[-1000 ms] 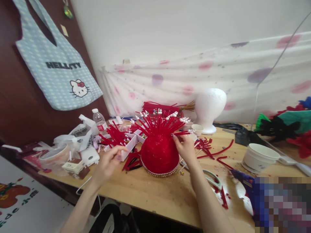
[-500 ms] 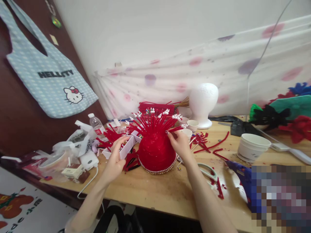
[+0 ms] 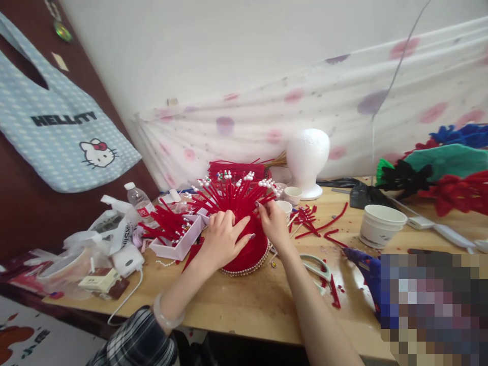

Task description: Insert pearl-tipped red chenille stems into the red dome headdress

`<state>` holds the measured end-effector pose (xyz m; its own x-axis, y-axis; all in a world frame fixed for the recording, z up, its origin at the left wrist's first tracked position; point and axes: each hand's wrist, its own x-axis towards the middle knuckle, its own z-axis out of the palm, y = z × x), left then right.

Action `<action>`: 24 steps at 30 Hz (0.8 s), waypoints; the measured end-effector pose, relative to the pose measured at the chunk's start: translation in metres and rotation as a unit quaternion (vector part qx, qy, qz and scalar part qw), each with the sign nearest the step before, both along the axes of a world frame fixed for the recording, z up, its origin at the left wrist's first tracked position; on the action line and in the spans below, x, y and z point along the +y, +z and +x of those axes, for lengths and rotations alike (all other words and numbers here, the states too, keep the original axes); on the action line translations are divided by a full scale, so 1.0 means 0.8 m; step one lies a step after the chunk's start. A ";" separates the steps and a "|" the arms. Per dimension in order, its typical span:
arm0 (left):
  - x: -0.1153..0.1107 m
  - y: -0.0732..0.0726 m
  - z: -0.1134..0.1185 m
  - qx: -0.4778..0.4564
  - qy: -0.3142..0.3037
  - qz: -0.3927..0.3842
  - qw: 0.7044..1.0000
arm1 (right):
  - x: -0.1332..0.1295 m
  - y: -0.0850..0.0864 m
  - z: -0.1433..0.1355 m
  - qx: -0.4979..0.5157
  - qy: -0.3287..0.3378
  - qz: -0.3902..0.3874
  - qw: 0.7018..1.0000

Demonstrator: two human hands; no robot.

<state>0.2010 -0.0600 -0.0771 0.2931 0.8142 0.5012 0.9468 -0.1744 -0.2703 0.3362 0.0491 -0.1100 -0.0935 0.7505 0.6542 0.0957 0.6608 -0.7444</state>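
Observation:
A red domed headpiece [image 3: 247, 256] stands on the table, with a beaded rim at its base. From its top, red stems [image 3: 229, 195] with white bead tips fan upward. My left hand [image 3: 223, 236] lies over the left front of the dome, its thumb and fingers apart, and hides part of the surface. At the dome's upper right, my right hand [image 3: 272, 221] has its fingertips pressed together at the base of the stems; what they hold, if anything, is too small to tell.
A lilac box [image 3: 177, 250] of red stems stands left, near a bottle [image 3: 139, 203] and plastic bags. Behind is a white foam head [image 3: 308, 160]. Paper cups [image 3: 381, 229], scissors [image 3: 314, 264], red scraps and a blue glue gun [image 3: 362, 264] lie right.
My left hand has moved right, from beside the lilac box onto the dome. My right hand stays at the dome's upper right. The whole view has shifted slightly.

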 end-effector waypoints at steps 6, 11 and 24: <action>0.003 -0.002 0.001 0.041 0.013 -0.008 0.999 | -0.002 0.002 0.001 -0.004 -0.001 0.008 1.000; 0.009 -0.003 -0.001 0.064 0.013 -0.017 0.998 | -0.004 0.003 0.001 -0.005 0.004 0.009 1.000; 0.012 -0.004 0.002 0.067 0.007 -0.016 0.998 | -0.002 0.001 -0.003 0.048 0.019 -0.031 0.998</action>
